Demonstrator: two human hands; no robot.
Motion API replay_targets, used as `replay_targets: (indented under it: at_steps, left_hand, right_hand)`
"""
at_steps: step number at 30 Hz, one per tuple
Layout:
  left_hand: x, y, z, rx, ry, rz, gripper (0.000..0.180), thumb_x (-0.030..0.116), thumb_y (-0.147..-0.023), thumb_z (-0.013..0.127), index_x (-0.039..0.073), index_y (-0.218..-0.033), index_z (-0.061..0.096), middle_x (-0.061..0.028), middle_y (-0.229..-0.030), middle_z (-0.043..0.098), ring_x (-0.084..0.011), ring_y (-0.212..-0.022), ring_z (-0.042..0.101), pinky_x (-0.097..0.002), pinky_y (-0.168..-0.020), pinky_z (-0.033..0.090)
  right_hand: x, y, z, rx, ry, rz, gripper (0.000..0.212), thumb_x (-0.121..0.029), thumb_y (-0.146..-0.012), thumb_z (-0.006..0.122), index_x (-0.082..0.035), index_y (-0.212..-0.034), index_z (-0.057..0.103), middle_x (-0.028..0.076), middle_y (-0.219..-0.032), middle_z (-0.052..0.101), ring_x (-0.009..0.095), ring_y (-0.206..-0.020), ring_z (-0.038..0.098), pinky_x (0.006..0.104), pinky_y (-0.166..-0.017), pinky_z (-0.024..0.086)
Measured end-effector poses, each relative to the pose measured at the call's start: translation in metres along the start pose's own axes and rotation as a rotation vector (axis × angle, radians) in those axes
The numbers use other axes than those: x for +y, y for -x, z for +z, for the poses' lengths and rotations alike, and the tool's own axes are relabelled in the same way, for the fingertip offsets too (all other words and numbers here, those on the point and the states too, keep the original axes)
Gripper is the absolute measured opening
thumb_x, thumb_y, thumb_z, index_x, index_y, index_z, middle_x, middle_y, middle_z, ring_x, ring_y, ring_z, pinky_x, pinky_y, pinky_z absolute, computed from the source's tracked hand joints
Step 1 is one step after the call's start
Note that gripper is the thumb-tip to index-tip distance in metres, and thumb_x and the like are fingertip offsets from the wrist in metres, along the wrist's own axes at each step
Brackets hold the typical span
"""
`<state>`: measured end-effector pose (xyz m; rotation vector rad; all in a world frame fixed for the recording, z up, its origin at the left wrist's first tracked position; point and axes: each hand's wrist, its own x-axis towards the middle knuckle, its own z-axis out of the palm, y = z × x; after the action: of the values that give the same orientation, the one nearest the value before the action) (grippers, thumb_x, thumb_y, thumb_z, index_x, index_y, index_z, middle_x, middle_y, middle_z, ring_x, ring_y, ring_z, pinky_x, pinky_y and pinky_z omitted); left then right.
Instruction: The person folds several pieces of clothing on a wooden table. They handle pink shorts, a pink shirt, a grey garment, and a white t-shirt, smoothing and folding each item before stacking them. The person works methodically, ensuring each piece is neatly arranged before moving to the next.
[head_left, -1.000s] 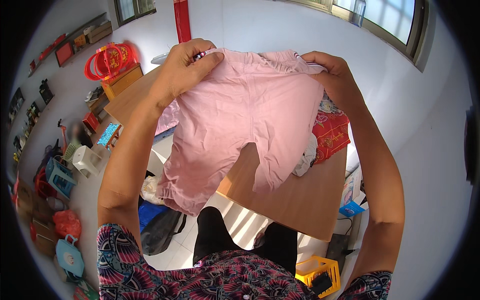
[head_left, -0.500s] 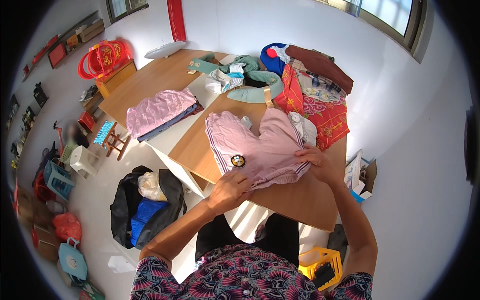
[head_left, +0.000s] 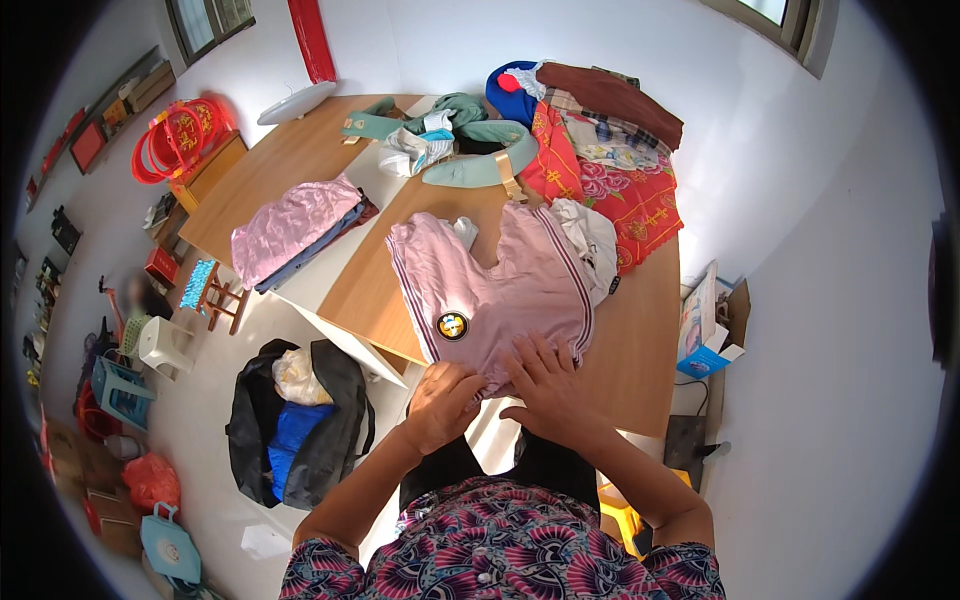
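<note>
Pink trousers (head_left: 500,290) with dark side stripes and a round badge lie spread on the wooden table (head_left: 640,340), legs pointing away and waist toward me. Curled over the waist edge at the near table edge, my left hand (head_left: 440,405) grips the cloth. Beside it my right hand (head_left: 550,390) lies flat on the trousers, fingers spread. A white garment (head_left: 590,240) is partly under the right trouser leg.
A folded stack with a pink top piece (head_left: 290,225) sits at the left. Green padded straps (head_left: 470,170) and a heap with a red floral cloth (head_left: 640,210) lie behind. A black bag (head_left: 340,400) stands on the floor; an open carton (head_left: 715,325) is by the right wall.
My right hand has let go of the trousers' right side edge and moved left, now flat near my left hand. The trousers' right side has shifted and lies smoother.
</note>
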<state>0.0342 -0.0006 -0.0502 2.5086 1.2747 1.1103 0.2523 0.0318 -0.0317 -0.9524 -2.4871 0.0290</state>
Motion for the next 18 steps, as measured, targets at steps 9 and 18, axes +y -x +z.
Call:
replay_targets:
  at_steps: [9, 18]
  left_hand:
    - [-0.012, 0.011, -0.004, 0.043, 0.044, -0.155, 0.08, 0.027, -0.057, 0.09, 0.005, -0.126, 0.056, -0.0143, -0.131, 0.052, -0.039, -0.124, 0.046, -0.0483, -0.105, 0.038]
    - [-0.072, -0.013, -0.022, -0.082, -0.089, -0.012, 0.083, 0.024, -0.054, 0.09, 0.009, -0.13, 0.059, -0.0116, -0.132, 0.055, -0.0362, -0.129, 0.046, -0.0463, -0.107, 0.039]
  right_hand:
    - [0.016, 0.021, -0.015, 0.017, -0.048, -0.08, 0.033, -0.013, -0.077, 0.064, -0.009, -0.11, 0.064, 0.008, -0.1, 0.062, 0.026, -0.092, 0.061, 0.0363, -0.077, 0.049]
    - [0.043, 0.091, -0.048, -0.074, -0.166, -0.029, 0.029, -0.007, -0.072, 0.07, -0.009, -0.101, 0.066, 0.008, -0.099, 0.062, 0.029, -0.093, 0.06, 0.0382, -0.081, 0.048]
